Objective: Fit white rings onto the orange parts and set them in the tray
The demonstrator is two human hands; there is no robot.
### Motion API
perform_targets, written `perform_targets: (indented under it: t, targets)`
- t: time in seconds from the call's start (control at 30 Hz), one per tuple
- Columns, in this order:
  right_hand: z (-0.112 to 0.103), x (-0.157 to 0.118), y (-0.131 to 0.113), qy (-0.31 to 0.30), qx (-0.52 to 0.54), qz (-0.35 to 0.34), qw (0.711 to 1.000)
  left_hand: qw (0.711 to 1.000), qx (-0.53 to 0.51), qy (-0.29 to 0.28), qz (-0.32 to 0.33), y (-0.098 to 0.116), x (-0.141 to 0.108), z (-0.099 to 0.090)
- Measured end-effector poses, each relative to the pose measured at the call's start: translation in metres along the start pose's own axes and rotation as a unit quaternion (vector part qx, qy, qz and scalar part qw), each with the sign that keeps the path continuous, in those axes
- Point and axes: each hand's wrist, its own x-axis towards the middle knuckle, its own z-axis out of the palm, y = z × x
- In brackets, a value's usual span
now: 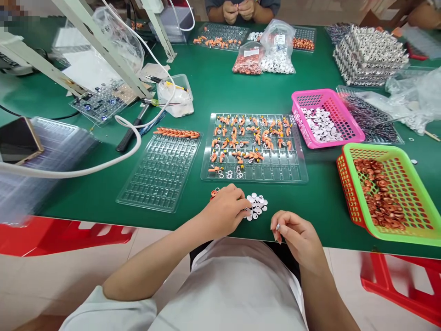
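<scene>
My left hand (225, 209) reaches over the table's front edge, its fingertips at the left side of a small pile of white discs (257, 206). Whether a disc is between those fingers is hidden. Right of the pile, my right hand (296, 234) pinches a small shiny piece (278, 227) between thumb and fingers. A few orange-red pieces (214, 194) show beside my left hand. Beyond the hands lies a clear compartment tray (292, 173) with orange parts and white rings. Another clear tray (151, 184) to the left has a row of orange pieces along its far end.
At the right stand a pink basket (354, 134) of white discs and a green basket (413, 184) of brown-red pieces. A white cable (86, 172), a hammer (129, 138) and a phone (19, 140) are at the left. A person's hands (239, 10) work across the table.
</scene>
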Motion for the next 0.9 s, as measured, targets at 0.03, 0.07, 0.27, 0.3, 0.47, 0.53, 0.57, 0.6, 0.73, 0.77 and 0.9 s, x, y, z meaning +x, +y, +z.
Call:
perform_targets:
  t: [0.03, 0.07, 0.27, 0.3, 0.47, 0.53, 0.57, 0.6, 0.73, 0.77, 0.9]
  targets:
    - [0.0, 0.0, 0.001, -0.001, 0.001, -0.002, 1.0, 1.0, 0.001, -0.008, 0.002, 0.0, 0.001, 0.0]
    - [-0.001, -0.001, 0.001, -0.003, 0.0, -0.005, 1.0, 1.0, 0.001, -0.015, 0.003, 0.0, 0.002, 0.0]
    - [-0.002, 0.0, 0.005, -0.018, -0.008, -0.015, 1.0, 1.0, 0.001, -0.019, 0.002, -0.002, 0.004, -0.001]
    - [-0.002, 0.0, 0.006, -0.019, -0.009, -0.015, 1.0, 1.0, 0.0, -0.017, 0.003, -0.002, 0.005, -0.001]
    - [-0.002, 0.0, 0.008, -0.024, -0.025, -0.021, 0.999, 0.999, -0.05, 0.015, 0.005, -0.006, 0.005, -0.001]
    - [-0.001, -0.002, 0.007, -0.016, -0.049, -0.047, 0.998, 0.995, -0.092, 0.041, -0.011, -0.005, 0.003, -0.001]
    - [0.0, -0.004, 0.006, -0.007, -0.071, -0.075, 0.995, 0.992, -0.114, 0.052, -0.031, -0.003, 0.003, -0.003]
    - [0.002, -0.006, 0.005, 0.002, -0.1, -0.112, 0.989, 0.987, -0.138, 0.06, -0.055, 0.0, 0.002, -0.004]
    - [0.013, -0.013, -0.004, -0.001, -0.25, -0.272, 0.929, 0.952, -0.27, 0.032, -0.139, 0.017, 0.002, -0.012]
    - [0.016, -0.013, -0.007, -0.01, -0.283, -0.301, 0.911, 0.94, -0.305, 0.02, -0.153, 0.021, 0.003, -0.012]
    - [0.025, -0.011, -0.011, -0.027, -0.377, -0.375, 0.846, 0.891, -0.412, -0.012, -0.19, 0.029, 0.007, -0.01]
